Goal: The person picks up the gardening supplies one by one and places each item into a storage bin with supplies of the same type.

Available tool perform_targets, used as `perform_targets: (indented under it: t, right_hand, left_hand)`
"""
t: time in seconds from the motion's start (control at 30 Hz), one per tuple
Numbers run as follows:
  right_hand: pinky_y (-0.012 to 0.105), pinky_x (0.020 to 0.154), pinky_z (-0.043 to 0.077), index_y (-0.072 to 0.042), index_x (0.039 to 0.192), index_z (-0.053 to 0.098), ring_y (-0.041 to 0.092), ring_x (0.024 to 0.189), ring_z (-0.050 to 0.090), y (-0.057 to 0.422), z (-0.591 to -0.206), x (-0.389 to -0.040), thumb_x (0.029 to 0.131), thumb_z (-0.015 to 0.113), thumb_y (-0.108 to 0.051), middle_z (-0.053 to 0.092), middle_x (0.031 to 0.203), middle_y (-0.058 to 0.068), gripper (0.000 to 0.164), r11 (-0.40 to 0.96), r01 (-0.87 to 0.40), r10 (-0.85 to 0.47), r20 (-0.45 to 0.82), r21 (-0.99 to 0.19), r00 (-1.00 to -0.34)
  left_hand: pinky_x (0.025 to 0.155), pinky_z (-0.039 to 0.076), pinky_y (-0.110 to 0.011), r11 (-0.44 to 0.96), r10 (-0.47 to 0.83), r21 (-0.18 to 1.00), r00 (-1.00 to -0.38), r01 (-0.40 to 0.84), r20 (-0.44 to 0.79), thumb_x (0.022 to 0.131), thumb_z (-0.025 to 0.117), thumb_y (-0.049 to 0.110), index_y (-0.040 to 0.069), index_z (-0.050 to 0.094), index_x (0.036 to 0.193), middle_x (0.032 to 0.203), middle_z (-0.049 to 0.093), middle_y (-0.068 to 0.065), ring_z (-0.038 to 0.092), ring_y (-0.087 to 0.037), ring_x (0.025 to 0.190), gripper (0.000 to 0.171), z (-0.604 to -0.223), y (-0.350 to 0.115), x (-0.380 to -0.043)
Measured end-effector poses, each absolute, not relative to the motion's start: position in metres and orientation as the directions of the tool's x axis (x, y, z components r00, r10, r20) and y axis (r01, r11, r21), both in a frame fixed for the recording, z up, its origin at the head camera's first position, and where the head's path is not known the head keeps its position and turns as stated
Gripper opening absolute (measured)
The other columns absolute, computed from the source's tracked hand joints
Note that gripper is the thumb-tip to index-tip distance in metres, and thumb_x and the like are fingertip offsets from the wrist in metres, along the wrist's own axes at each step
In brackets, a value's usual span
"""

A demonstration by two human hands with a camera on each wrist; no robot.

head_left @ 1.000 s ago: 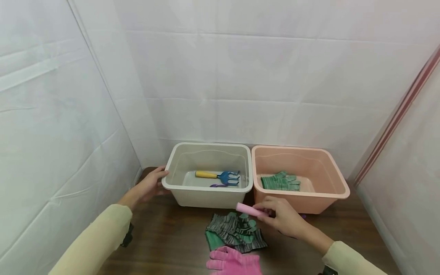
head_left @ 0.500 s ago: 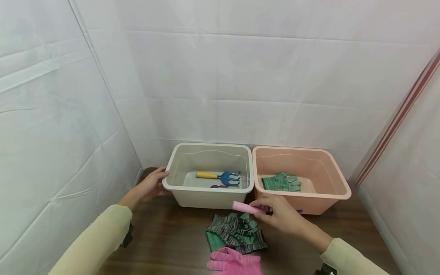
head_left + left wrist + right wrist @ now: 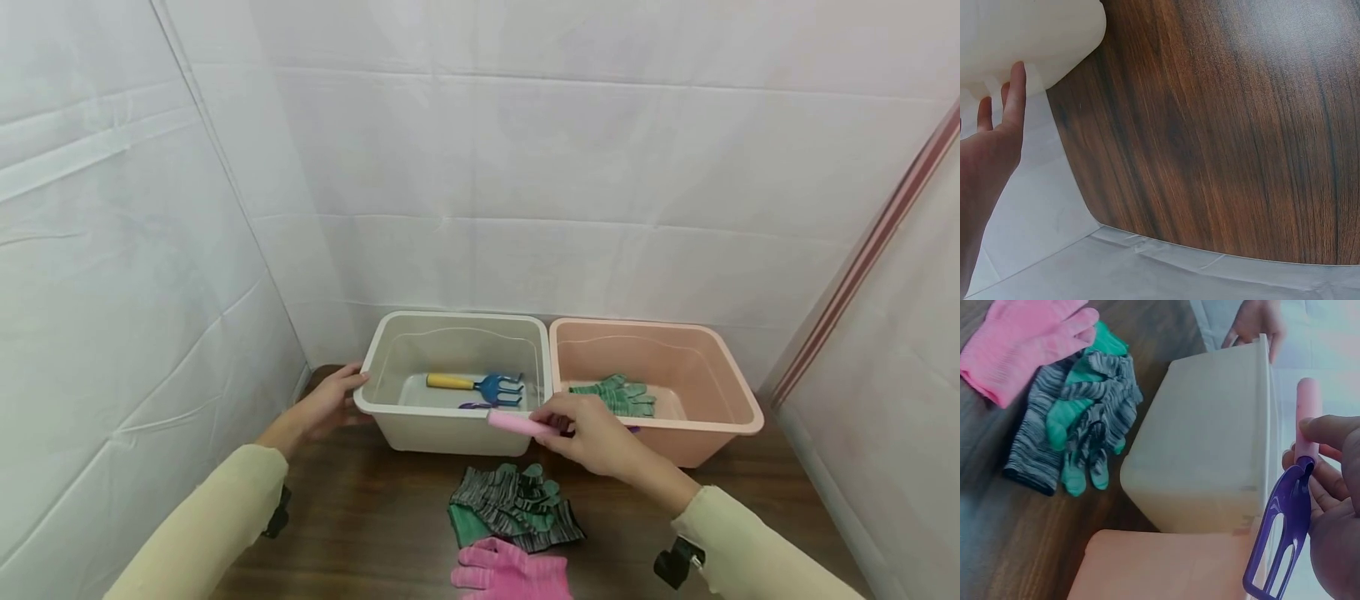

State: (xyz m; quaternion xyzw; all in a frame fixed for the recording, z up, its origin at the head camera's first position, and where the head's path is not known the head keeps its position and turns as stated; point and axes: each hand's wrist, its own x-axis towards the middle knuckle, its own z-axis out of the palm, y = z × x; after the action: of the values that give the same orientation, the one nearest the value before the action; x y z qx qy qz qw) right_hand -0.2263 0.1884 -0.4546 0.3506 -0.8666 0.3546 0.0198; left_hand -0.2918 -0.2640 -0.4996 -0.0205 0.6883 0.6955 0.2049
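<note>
In the head view, my right hand (image 3: 588, 433) pinches the pink handle of a small garden hand tool (image 3: 517, 422) at the front rim of the white bin (image 3: 450, 411). The right wrist view shows the tool's slotted purple head (image 3: 1288, 506) pointing back past the fingers; its end is partly cut off. My left hand (image 3: 326, 404) rests against the white bin's left end, fingers extended in the left wrist view. Inside that bin lie a blue hand rake (image 3: 491, 387) with a yellow handle and a purple piece (image 3: 477, 406), partly hidden.
Beside the white bin stands a pink bin (image 3: 720, 423) holding a green glove (image 3: 615, 396). On the dark wooden table (image 3: 352, 508) in front lie black-and-green gloves (image 3: 510, 508) and a pink glove (image 3: 513, 573). White sheeting (image 3: 480, 167) closes off the back and sides.
My right hand has moved up and left with the garden tool, from in front of the pink bin to the white bin's front rim. The left hand has stayed put.
</note>
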Motion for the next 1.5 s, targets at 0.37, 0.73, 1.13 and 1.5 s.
perform_targets:
  t: [0.37,0.73,1.13,1.5]
  right_hand:
    - [0.029,0.076,0.059,-0.018,0.113,0.077,0.014,0.084,0.062,0.171,-0.451,-0.243,0.094,0.082,-0.013,0.069,0.098,-0.007,0.020,0.539,-0.597,-0.577,0.255,-0.594,-0.776]
    - [0.035,0.076,0.061,-0.013,0.113,0.078,0.015,0.086,0.063,0.162,-0.442,-0.256,0.096,0.080,-0.010,0.070,0.098,-0.005,0.018,0.525,-0.594,-0.590,0.243,-0.609,-0.770]
    - [0.028,0.073,0.057,-0.011,0.112,0.079,0.015,0.084,0.060,0.144,-0.442,-0.274,0.094,0.081,-0.011,0.068,0.096,-0.003,0.018,0.556,-0.650,-0.605,0.283,-0.518,-0.744]
    - [0.027,0.075,0.056,-0.011,0.112,0.079,0.014,0.085,0.059,0.135,-0.440,-0.289,0.094,0.082,-0.013,0.068,0.096,-0.003,0.018,0.599,-0.645,-0.603,0.261,-0.475,-0.753]
  left_hand:
    - [0.115,0.039,-0.069,0.029,0.261,0.952,-0.917,-0.304,-0.301,0.116,0.042,0.029,0.008,0.018,0.168,0.164,0.027,-0.029,0.049,-0.039,0.139,0.061,-0.501,-0.264,-0.292]
    - [0.112,0.044,-0.066,0.034,0.268,0.954,-0.916,-0.299,-0.297,0.116,0.041,0.029,0.007,0.018,0.168,0.166,0.026,-0.029,0.055,-0.031,0.131,0.061,-0.499,-0.263,-0.292]
    - [0.112,0.046,-0.063,0.038,0.274,0.953,-0.914,-0.301,-0.299,0.116,0.040,0.032,0.008,0.017,0.169,0.168,0.025,-0.028,0.037,-0.046,0.148,0.062,-0.499,-0.261,-0.292]
    - [0.114,0.041,-0.068,0.027,0.278,0.954,-0.914,-0.300,-0.295,0.116,0.042,0.032,0.007,0.018,0.168,0.167,0.024,-0.028,0.048,-0.039,0.139,0.062,-0.501,-0.258,-0.295]
